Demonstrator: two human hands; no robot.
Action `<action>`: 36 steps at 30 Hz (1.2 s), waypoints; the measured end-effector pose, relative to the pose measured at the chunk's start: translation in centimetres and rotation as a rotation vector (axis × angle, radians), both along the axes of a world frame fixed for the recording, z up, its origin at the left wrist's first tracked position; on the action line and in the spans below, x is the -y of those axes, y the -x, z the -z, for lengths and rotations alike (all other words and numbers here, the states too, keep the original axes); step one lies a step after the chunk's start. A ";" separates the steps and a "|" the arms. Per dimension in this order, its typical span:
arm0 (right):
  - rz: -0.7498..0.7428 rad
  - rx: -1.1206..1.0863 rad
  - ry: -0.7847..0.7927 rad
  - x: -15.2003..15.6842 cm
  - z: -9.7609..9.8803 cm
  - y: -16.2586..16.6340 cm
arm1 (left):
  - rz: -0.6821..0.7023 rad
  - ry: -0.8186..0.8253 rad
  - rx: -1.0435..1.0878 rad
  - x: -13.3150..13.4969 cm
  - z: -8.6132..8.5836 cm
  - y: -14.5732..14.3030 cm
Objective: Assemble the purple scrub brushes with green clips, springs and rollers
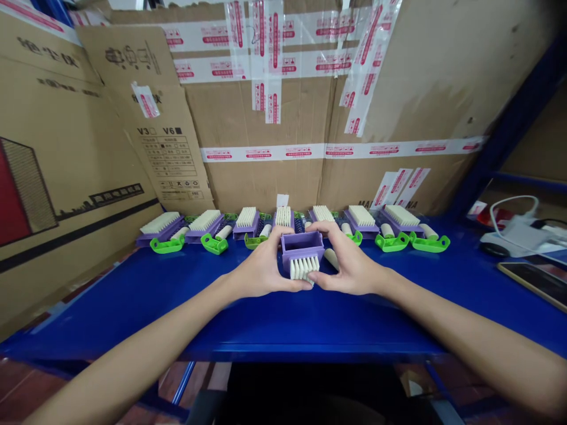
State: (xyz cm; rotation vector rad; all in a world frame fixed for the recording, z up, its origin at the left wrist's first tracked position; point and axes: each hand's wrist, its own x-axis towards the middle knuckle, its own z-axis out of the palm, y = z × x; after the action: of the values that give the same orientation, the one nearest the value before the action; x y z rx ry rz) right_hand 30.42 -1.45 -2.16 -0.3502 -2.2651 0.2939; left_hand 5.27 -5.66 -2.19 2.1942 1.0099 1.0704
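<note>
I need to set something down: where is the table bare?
The blue table is bare between the left forearm and the brown cardboard, between the right forearm and the black-screened phone, and along the front between the forearms. The back is crowded with purple, cream-bristled brushes, curved green plastic pieces and pale cylinders.

- Below the right hand (354, 260) I see a blue table (363, 324).
- Beyond that hand, taped cardboard (303, 112) stands upright.
- Lower, far to its left, I make out reddish floor (18, 381).
</note>
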 end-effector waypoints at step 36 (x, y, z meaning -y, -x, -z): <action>0.023 -0.024 -0.108 -0.3 -0.3 -0.2 | 0.014 -0.013 -0.110 -0.3 -0.1 0.7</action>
State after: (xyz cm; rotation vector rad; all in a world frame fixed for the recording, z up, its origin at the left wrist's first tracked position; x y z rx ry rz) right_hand 30.60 -1.16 -1.81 -0.3140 -2.2419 0.1620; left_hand 4.62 -5.41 -2.06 2.2890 1.0361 0.9615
